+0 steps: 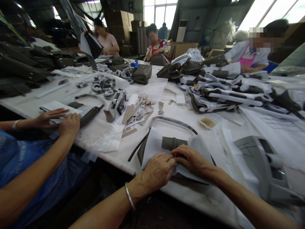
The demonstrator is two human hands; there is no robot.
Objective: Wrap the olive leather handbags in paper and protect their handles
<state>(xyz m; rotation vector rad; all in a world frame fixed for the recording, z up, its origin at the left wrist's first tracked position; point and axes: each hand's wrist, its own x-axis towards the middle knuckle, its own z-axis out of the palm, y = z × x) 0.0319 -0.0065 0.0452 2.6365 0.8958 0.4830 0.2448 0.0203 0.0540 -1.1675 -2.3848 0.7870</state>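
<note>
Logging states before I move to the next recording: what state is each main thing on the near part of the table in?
Left hand: bent, against the right hand
Right hand: fingers bent over the bag
Bag: lying flat, partly covered
Paper: spread over the bag
Tab: uncovered
Handle: wrapped, arched beyond the paper
Dish: open, yellowish contents
Card strips: loose, heaped
</note>
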